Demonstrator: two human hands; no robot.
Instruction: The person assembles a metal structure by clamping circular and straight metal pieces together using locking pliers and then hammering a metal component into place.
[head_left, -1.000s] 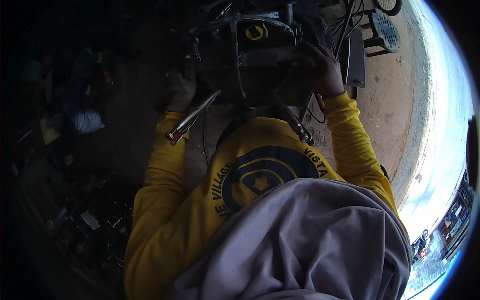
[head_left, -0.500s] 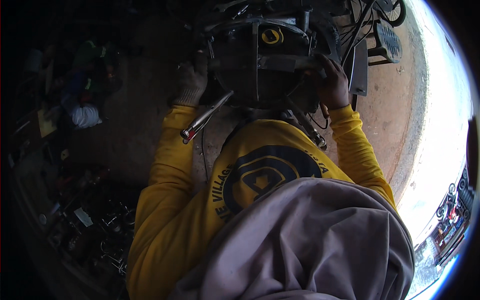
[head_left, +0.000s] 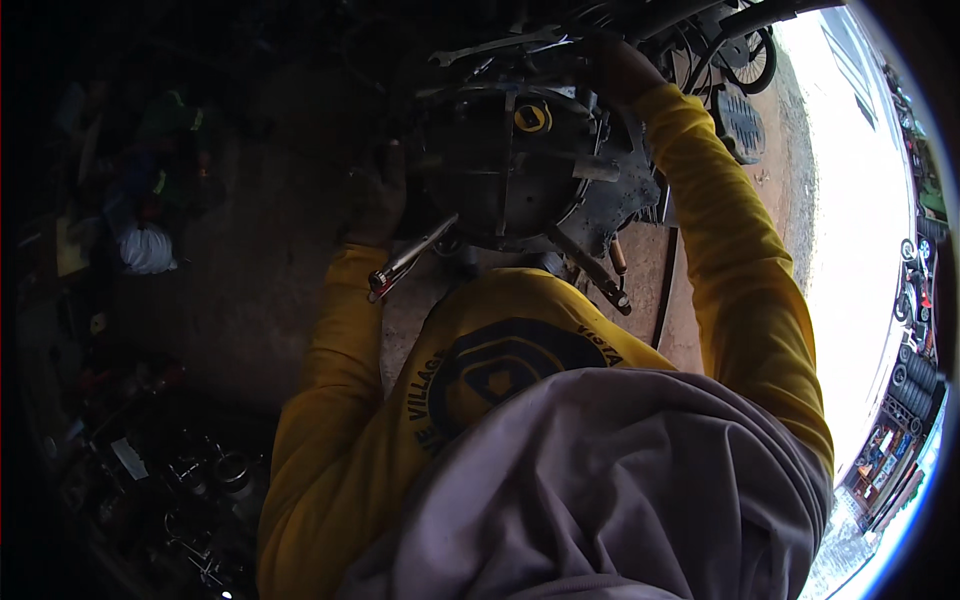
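A dark round metal frame (head_left: 508, 150) with crossing bars stands in front of me. A yellow round-faced tape measure (head_left: 533, 117) lies at its far part. My left hand (head_left: 378, 200), in a glove, is at the frame's left side; its fingers are lost in shadow. My right hand (head_left: 622, 72) reaches past the frame's far right edge, beside a wrench (head_left: 495, 46); its fingers are too dark to make out. At the near left edge sticks out a shiny metal handle (head_left: 412, 256) with a knurled end, like locking pliers. A second, darker handle (head_left: 592, 272) juts toward me at the near right.
Another person's pale cloth-covered part (head_left: 148, 248) shows at the far left. Assorted metal parts (head_left: 215, 480) lie on the floor at lower left. A dark slotted seat (head_left: 738, 122) and a wheel (head_left: 755, 62) stand at the upper right. A wooden-handled tool (head_left: 618, 255) hangs near the frame.
My right hand has left the flat bar at the frame's right side and moved away from me, past its far edge. My left hand stays by the left side.
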